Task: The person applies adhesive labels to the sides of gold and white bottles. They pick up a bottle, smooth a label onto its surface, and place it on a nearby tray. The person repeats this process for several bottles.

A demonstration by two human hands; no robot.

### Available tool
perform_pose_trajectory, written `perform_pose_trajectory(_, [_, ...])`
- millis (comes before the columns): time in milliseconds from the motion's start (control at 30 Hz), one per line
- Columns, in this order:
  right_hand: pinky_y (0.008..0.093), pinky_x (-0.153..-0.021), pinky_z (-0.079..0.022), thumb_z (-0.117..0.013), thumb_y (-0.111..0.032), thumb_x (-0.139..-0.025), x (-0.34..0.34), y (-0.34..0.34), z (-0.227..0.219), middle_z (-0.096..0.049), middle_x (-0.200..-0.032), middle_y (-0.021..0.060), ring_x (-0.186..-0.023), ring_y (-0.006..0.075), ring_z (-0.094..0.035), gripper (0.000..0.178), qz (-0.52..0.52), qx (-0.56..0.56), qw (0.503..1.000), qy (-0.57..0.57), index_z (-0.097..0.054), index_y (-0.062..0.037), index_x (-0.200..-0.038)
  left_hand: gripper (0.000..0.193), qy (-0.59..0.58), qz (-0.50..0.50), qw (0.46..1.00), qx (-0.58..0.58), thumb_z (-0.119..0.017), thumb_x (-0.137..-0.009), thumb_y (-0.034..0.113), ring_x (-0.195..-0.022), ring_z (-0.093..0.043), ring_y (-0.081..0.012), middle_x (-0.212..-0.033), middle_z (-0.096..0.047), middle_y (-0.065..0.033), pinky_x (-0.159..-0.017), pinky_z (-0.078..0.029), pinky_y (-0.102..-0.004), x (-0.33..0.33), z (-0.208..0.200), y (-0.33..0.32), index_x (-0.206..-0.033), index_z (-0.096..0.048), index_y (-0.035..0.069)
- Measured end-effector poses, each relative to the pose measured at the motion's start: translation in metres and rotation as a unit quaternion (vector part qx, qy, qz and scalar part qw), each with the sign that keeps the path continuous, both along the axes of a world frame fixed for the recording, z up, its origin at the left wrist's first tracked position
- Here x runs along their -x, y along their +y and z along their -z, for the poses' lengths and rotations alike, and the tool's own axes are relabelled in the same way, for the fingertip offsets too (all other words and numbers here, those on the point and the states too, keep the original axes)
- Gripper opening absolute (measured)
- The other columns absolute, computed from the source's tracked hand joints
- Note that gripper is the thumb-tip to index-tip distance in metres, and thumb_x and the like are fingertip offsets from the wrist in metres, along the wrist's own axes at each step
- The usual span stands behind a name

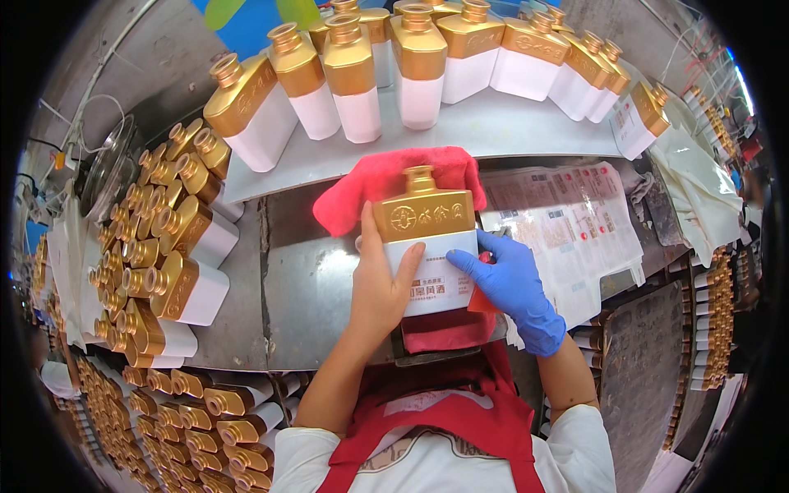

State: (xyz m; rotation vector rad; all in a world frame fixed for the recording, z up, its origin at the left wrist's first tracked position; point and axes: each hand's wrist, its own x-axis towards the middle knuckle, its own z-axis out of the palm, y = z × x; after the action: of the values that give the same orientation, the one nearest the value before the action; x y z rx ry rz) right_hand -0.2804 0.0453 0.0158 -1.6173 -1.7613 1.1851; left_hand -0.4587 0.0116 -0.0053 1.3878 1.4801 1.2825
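I see the bare left hand (380, 283) and the blue-gloved right hand (518, 283) grasping a gold-shouldered white bottle (429, 234) between their fingers, thumbs on its front, a pink cloth (349, 197) just beyond the left fingertips, and even pressure from both sides would probably steady it best

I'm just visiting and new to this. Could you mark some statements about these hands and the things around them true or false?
1. The right hand wears a blue glove. True.
2. The left hand is gloved too. False: the left hand is bare.
3. Both hands are on one gold-and-white bottle. True.
4. The cloth just beyond that bottle is green. False: the cloth is pinkish red.
5. More bottles stand on the pale ledge farther away. True.
6. The printed sheets lie left of the held bottle. False: the printed sheets lie to its right.
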Motion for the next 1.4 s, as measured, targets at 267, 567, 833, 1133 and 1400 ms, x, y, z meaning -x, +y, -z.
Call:
perform_pose_trajectory(267, [0.0274,-0.076,-0.05,-0.076,-0.024,-0.074,-0.007,-0.001,-0.001,-0.066,-0.101,0.0088,-0.085,0.0128,-0.061,0.055,-0.017,0.061,0.99,0.127,-0.057,0.0018,-0.119,0.086,-0.058,0.08,0.995,-0.022,-0.059,-0.088,0.021,-0.118,-0.044,-0.0288,-0.132,-0.039,-0.0238,-0.101,-0.033,-0.0344,0.013,0.019,-0.006,-0.143,0.001,-0.007])
perform_pose_trajectory(567, [0.0264,-0.076,-0.05,-0.079,-0.024,-0.069,-0.001,0.002,0.0,-0.066,-0.1,0.0097,-0.086,0.0133,-0.062,0.059,0.009,0.077,0.992,0.101,-0.058,0.0026,-0.117,0.082,-0.085,0.127,0.988,-0.003,-0.052,-0.091,0.017,-0.126,-0.037,-0.03,-0.139,-0.033,-0.0237,-0.105,-0.028,-0.0346,0.021,0.013,-0.008,-0.143,0.007,-0.005])
perform_pose_trajectory(833, [0.0269,-0.077,-0.05,-0.075,-0.027,-0.075,-0.005,0.004,0.004,-0.066,-0.1,0.01,-0.086,0.0141,-0.062,0.055,0.004,0.091,0.988,0.125,-0.058,0.0027,-0.118,0.082,-0.039,0.081,0.996,0.003,-0.054,-0.091,0.023,-0.121,-0.043,-0.031,-0.134,-0.038,-0.0248,-0.102,-0.032,-0.0346,0.014,0.009,-0.003,-0.144,0.001,-0.004])
perform_pose_trajectory(1133, [0.0268,-0.076,-0.05,-0.074,-0.028,-0.076,-0.007,0.005,0.008,-0.067,-0.097,0.0091,-0.084,0.013,-0.062,0.051,0.011,0.088,0.985,0.148,-0.06,0.0005,-0.116,0.083,-0.04,0.045,0.998,-0.005,-0.057,-0.089,0.025,-0.119,-0.045,-0.0306,-0.132,-0.04,-0.0251,-0.101,-0.033,-0.0355,0.011,0.015,0.002,-0.143,-0.002,-0.004])
perform_pose_trajectory(1400, [0.0262,-0.072,-0.05,-0.076,-0.025,-0.074,-0.002,0.006,0.0,-0.067,-0.097,0.0104,-0.082,0.0109,-0.061,0.052,0.006,0.053,0.993,0.1,-0.06,0.003,-0.114,0.083,-0.053,0.074,0.996,-0.004,-0.057,-0.089,0.02,-0.122,-0.041,-0.0253,-0.136,-0.036,-0.0204,-0.102,-0.032,-0.0333,0.015,0.017,0.0,-0.144,0.0,-0.003])
